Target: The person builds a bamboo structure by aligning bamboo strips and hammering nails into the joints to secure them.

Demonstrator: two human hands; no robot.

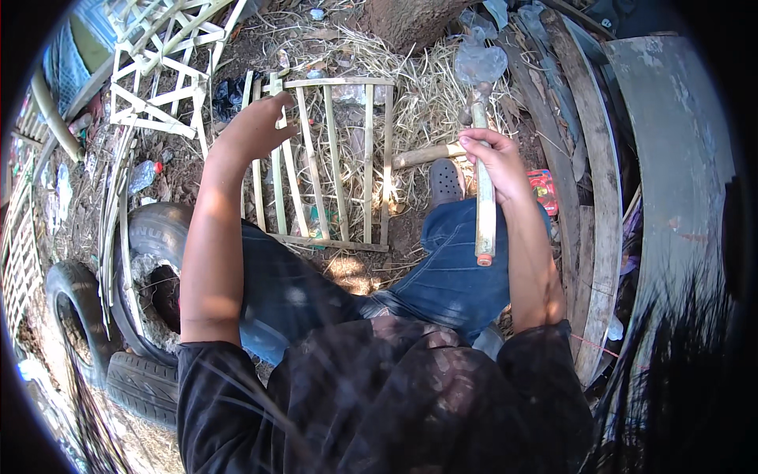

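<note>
Open straw ground (418, 87) beyond bamboo frame (332, 158); tyres (150, 261) left; planks (588, 197) right

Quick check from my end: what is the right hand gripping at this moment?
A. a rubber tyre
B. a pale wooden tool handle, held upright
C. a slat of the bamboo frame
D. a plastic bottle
B: the right hand is closed around the pale wooden handle, which runs upright through the fist above the knee, while the left hand rests on the bamboo frame lying on the straw.

tyres (150, 237) lower left | finished lattice frames (162, 87) upper left | planks (588, 182) right
</note>
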